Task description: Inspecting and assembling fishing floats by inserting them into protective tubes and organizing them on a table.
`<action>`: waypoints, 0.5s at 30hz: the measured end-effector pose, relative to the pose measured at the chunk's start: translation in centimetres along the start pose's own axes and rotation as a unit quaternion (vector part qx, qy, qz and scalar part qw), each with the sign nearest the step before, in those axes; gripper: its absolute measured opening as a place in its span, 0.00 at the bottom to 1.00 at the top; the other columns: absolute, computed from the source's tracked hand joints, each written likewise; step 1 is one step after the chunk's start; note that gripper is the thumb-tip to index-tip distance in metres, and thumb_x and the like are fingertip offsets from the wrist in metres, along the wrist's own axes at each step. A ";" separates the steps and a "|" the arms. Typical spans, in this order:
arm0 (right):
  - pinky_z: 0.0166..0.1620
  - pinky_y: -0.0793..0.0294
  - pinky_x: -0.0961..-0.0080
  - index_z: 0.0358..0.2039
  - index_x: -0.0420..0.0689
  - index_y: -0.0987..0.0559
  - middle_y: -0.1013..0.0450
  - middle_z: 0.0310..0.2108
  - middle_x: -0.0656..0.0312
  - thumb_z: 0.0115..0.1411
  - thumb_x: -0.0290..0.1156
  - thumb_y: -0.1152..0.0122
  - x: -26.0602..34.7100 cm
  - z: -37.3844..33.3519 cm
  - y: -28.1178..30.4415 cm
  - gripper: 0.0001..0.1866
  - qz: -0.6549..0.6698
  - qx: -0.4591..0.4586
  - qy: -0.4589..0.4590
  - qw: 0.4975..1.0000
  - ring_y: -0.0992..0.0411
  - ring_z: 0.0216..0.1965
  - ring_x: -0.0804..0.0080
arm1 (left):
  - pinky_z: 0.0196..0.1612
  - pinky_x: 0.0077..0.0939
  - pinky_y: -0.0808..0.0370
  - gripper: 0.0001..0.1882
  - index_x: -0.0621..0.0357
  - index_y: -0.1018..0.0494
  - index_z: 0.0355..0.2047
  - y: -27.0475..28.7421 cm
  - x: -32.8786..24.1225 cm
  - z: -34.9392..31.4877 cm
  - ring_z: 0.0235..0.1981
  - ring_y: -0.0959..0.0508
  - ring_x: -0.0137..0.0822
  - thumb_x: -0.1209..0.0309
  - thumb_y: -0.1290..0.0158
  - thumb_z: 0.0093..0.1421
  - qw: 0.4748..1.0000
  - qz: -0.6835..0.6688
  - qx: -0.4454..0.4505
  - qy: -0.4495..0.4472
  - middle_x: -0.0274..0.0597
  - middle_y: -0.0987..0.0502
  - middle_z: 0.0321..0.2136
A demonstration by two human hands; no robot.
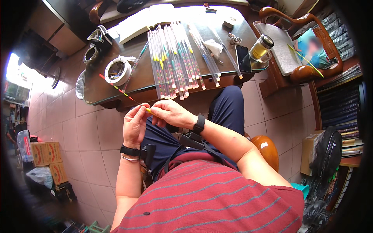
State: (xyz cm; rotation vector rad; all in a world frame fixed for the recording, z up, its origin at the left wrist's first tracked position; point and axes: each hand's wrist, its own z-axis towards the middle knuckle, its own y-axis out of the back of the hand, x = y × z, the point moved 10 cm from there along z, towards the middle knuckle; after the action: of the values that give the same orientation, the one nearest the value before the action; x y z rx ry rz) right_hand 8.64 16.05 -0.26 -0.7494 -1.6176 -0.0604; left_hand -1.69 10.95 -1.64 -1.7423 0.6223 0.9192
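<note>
A thin fishing float (123,92) with a red, yellow and dark banded tip and a yellow body slants up to the left over the table's near edge. The fingertips of my left hand (134,122) pinch it near the base of the banded tip. My right hand (171,112) is closed on its yellow body, which lies partly hidden under the fingers. Beyond my hands, many clear plastic tubes (171,73) with pinkish ends lie side by side on the table, with similar coloured floats inside. A few more tubes (208,62) lie to their right.
The glass-topped table (136,91) also bears a round white container (117,72), an open book (134,27), crumpled tissue (213,48), a phone (241,54) and a glass bottle (261,46). A wooden armchair (272,42) stands at right. Cardboard boxes (46,153) sit at left.
</note>
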 end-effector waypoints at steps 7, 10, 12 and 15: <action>0.28 0.27 0.80 0.29 0.38 0.27 0.27 0.23 0.61 0.59 0.30 0.35 4.2 -1.5 0.8 0.10 -0.331 -0.154 0.229 0.902 0.27 0.25 0.80 | 0.48 0.26 0.26 0.09 0.64 0.23 0.42 0.5 0.5 0.0 0.40 0.22 0.32 0.74 0.47 0.63 0.999 -0.011 -0.030 -0.005 0.44 0.21 0.40; 0.29 0.27 0.70 0.32 0.38 0.26 0.25 0.23 0.53 0.57 0.33 0.36 4.3 -1.7 0.6 0.12 -0.358 -0.162 0.223 0.892 0.25 0.24 0.67 | 0.46 0.25 0.26 0.09 0.64 0.23 0.42 1.1 0.5 0.1 0.39 0.22 0.31 0.74 0.46 0.63 0.999 0.014 -0.046 -0.021 0.43 0.20 0.39; 0.28 0.27 0.72 0.32 0.38 0.26 0.25 0.23 0.55 0.59 0.33 0.37 3.5 -1.3 0.5 0.11 -0.309 -0.134 0.187 0.923 0.25 0.24 0.69 | 0.45 0.24 0.26 0.09 0.64 0.23 0.42 0.7 0.3 0.0 0.38 0.22 0.30 0.73 0.46 0.63 0.999 0.014 -0.042 -0.015 0.43 0.20 0.38; 0.27 0.27 0.76 0.33 0.38 0.25 0.25 0.22 0.60 0.62 0.35 0.40 1.1 -0.4 0.4 0.11 -0.142 -0.062 0.093 0.984 0.26 0.23 0.75 | 0.44 0.24 0.26 0.09 0.65 0.23 0.41 0.0 0.1 0.0 0.37 0.22 0.30 0.73 0.46 0.63 1.000 0.011 -0.023 -0.001 0.42 0.20 0.37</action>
State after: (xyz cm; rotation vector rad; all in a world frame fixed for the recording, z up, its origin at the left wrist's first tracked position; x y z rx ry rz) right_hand 9.25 16.65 0.63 -0.5835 -1.5410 -0.4269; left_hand -1.62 10.92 -1.68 -1.7777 0.6243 0.9563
